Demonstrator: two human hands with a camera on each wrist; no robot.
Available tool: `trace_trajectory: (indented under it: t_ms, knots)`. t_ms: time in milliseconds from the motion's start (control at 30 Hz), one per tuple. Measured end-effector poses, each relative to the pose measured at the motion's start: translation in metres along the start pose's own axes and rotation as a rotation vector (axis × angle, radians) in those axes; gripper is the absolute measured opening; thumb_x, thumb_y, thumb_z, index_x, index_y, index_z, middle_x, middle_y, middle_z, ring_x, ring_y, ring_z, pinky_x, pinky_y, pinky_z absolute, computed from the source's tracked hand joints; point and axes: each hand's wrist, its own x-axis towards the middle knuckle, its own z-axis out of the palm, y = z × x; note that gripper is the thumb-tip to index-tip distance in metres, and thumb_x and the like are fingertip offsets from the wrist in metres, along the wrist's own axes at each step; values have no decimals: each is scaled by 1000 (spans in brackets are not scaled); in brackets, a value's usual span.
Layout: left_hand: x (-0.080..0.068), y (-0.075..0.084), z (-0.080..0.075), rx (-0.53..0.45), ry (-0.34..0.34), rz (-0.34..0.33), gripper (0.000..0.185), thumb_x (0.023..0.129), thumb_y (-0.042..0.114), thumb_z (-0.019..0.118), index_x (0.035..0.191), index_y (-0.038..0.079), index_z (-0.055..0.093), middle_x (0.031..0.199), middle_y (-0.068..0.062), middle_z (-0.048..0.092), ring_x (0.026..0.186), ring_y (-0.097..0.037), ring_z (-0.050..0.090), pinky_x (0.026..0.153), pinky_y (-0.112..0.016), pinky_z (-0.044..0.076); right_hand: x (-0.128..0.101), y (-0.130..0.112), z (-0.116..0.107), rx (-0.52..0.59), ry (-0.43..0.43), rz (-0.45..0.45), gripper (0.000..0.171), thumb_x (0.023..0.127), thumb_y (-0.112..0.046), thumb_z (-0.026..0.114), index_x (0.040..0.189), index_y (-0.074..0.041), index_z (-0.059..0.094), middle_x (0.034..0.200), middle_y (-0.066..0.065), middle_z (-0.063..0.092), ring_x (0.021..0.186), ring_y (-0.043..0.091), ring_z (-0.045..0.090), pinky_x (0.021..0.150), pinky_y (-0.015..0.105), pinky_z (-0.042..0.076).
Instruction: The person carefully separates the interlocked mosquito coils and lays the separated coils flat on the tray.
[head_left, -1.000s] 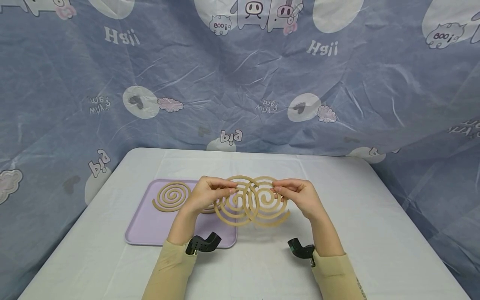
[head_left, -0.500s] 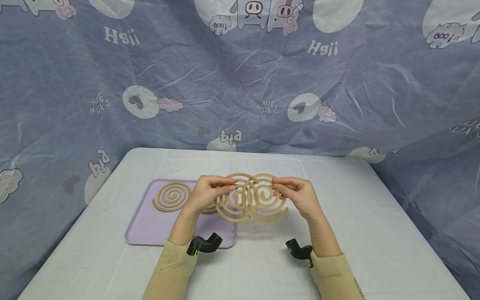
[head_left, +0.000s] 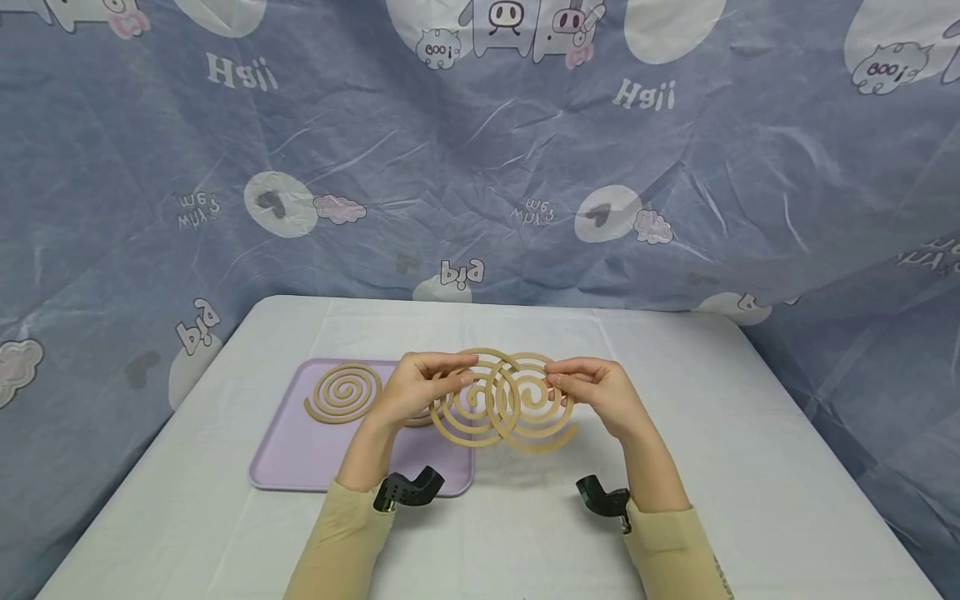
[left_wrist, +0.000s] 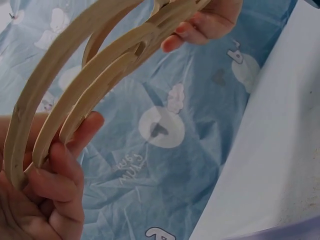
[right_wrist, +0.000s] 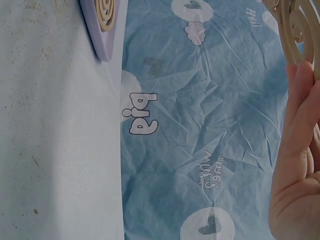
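Two tan mosquito coils are held up over the table, overlapping and threaded through each other in the middle. My left hand (head_left: 420, 385) pinches the left mosquito coil (head_left: 467, 442) between thumb and fingers. On the other side, my right hand (head_left: 602, 393) pinches the right mosquito coil (head_left: 536, 449) at its upper outer turns. In the left wrist view the rings (left_wrist: 18, 132) spread apart edge-on, and fingers of the left hand (left_wrist: 57, 192) curl round them. The right wrist view catches only a corner of the coils (right_wrist: 288, 40) above the right hand (right_wrist: 300, 155).
A lilac tray (head_left: 300, 467) lies on the white table (head_left: 675, 383) at left. One flat mosquito coil (head_left: 346, 390) rests on it, and another coil (head_left: 422, 421) is partly hidden behind the left hand. Tan crumbs (right_wrist: 46, 50) dot the cloth. A blue printed curtain (head_left: 450, 167) hangs behind.
Both hands keep their grip. The coils rise slightly and then dip back, and the right hand shifts a little left and returns.
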Motion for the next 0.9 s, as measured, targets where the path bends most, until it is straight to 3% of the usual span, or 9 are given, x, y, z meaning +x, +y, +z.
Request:
trace_trajectory:
  t_ms: [167, 300, 400, 533, 733, 833, 900]
  knots:
    - [0, 1, 4, -7, 27, 5, 29, 86, -1, 65, 114, -9, 63, 122, -18, 60, 89, -8, 58, 70, -18, 46, -1, -2, 0, -27, 6, 0, 28, 89, -3, 63, 108, 17, 60, 88, -3, 71, 71, 11, 66, 63, 24, 54]
    - [0, 0, 6, 10, 29, 3, 28, 87, 1, 64, 113, -8, 63, 121, -18, 60, 102, -10, 58, 81, -20, 46, -1, -4, 1, -53, 9, 6, 29, 89, -4, 63, 107, 17, 60, 85, -2, 71, 70, 11, 66, 62, 24, 54]
    - [0, -1, 7, 40, 26, -9, 26, 89, 4, 63, 113, -5, 65, 121, -15, 61, 84, -8, 57, 72, -18, 45, -1, -3, 1, -69, 5, 15, 27, 89, -5, 64, 106, 15, 62, 85, 0, 71, 69, 12, 65, 61, 25, 54]
    - [0, -2, 9, 61, 16, -13, 24, 90, 6, 62, 112, -2, 66, 121, -12, 62, 59, -9, 40, 56, -19, 35, -1, -2, 1, -84, -10, 21, 24, 89, -5, 63, 105, 13, 63, 85, 1, 72, 69, 12, 65, 61, 25, 53]
    - [1, -2, 11, 27, -5, 7, 26, 91, 4, 60, 116, -3, 64, 122, -12, 61, 61, -10, 41, 58, -20, 37, -1, -3, 0, -67, -16, 24, 26, 89, -5, 63, 106, 14, 62, 84, 1, 72, 68, 12, 65, 60, 24, 53]
    - [2, -2, 12, 50, -29, 30, 27, 92, 6, 59, 118, 1, 63, 94, -10, 66, 56, -9, 40, 51, -20, 36, -1, -3, -1, -73, -23, 30, 25, 88, -5, 64, 105, 14, 62, 82, 3, 71, 67, 13, 65, 59, 25, 53]
    - [2, -2, 12, 70, -48, 55, 28, 93, 7, 58, 120, 2, 63, 73, -8, 59, 50, -9, 39, 45, -20, 35, -1, -3, -1, -78, -29, 34, 24, 88, -5, 64, 105, 13, 63, 83, 3, 71, 68, 13, 65, 59, 24, 53]
